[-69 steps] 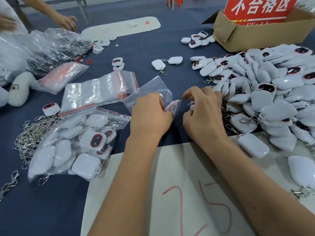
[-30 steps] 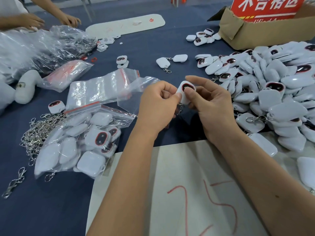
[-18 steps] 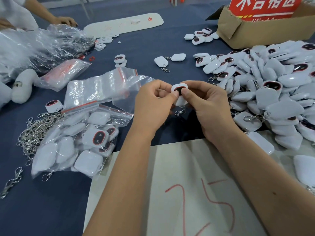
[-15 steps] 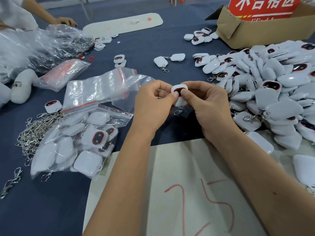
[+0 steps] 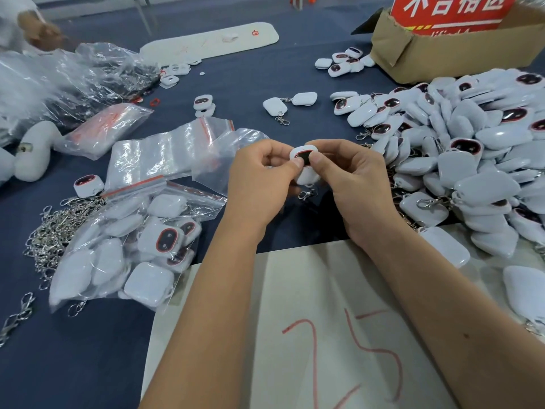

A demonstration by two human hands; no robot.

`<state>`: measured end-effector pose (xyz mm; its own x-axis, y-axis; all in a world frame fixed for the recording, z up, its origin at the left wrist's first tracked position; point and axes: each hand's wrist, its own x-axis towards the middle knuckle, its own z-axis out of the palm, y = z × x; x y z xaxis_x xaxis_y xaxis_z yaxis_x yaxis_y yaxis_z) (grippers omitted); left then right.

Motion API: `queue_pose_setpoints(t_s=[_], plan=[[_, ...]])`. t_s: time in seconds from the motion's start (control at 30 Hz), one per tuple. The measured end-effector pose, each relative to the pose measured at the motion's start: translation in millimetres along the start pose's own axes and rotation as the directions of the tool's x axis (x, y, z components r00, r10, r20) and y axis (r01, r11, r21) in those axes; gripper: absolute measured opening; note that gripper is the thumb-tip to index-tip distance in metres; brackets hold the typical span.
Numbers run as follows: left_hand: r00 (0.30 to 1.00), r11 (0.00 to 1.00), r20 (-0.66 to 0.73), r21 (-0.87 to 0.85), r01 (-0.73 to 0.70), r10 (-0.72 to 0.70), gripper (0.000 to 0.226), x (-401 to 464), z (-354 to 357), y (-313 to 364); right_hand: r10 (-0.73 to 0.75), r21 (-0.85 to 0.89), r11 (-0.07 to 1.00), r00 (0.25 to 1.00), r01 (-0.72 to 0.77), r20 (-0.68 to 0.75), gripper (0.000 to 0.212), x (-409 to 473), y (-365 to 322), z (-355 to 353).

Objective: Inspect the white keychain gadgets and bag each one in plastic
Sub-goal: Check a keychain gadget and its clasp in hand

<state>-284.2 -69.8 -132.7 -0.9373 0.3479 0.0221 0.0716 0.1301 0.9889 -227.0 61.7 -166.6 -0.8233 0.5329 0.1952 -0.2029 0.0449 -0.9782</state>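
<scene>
A white keychain gadget (image 5: 303, 153) with a dark, red-rimmed window is held up over the blue table between both hands. My left hand (image 5: 259, 178) pinches it from the left and also has a small clear plastic bag (image 5: 218, 154) tucked under its fingers. My right hand (image 5: 351, 184) pinches the gadget from the right, thumb on its face. Its metal clasp (image 5: 306, 194) hangs below. A large heap of loose gadgets (image 5: 460, 160) lies to the right. A bag of packed gadgets (image 5: 126, 246) lies to the left.
A stack of empty zip bags (image 5: 165, 154) lies behind the packed bag. Loose metal clasps (image 5: 50, 225) lie at the left. A cardboard box (image 5: 442, 51) with a red sign stands at the back right. A white sheet (image 5: 295, 320) marked 25 lies under my forearms. Another person's hand (image 5: 38, 31) works at the far left.
Both hands lifted a gadget out of the heap's edge and brought it up between them. Over the last half second they hold it almost still, face up.
</scene>
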Motion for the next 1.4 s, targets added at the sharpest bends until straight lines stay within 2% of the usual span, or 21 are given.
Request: queue_pose_setpoints(t_s=[0.17, 0.4, 0.57, 0.73, 0.93, 1.17, 1.4], plan=[[0.998, 0.997, -0.03, -0.048, 0.057, -0.058, 0.004, 0, -1, 5, 0.027, 0.097, 0.995, 0.999, -0.032, 0.046, 0.02, -2, -3, 2], [0.986, 0.971, 0.013, -0.168, 0.168, -0.169, 0.008, -2, -4, 11, 0.035, 0.142, 0.989, 0.993, -0.05, 0.109, 0.023, -6, -9, 2], [0.955, 0.873, 0.049, -0.394, 0.286, -0.291, 0.012, -3, -5, 14, 0.003, 0.189, 0.981, 0.984, -0.037, 0.178, 0.024, -8, -12, 3], [0.941, 0.816, 0.1, -0.474, 0.331, -0.324, 0.015, -3, -7, 17, 0.007, 0.23, 0.971, 0.978, -0.057, 0.21, 0.025, -7, -12, 3], [0.958, 0.891, -0.012, -0.372, 0.261, -0.285, 0.017, -1, -8, 15, 0.023, 0.213, 0.974, 0.97, -0.076, 0.243, 0.022, -8, -10, 3], [0.982, 0.965, -0.03, -0.193, 0.179, -0.188, 0.016, -4, -6, 15, -0.006, 0.121, 0.993, 0.982, -0.016, 0.187, 0.018, -9, -7, 3], [0.997, 0.997, -0.067, -0.077, 0.022, -0.027, 0.018, -4, -6, 13, -0.036, 0.072, 0.997, 0.987, 0.025, 0.155, 0.021, -8, -6, 4]])
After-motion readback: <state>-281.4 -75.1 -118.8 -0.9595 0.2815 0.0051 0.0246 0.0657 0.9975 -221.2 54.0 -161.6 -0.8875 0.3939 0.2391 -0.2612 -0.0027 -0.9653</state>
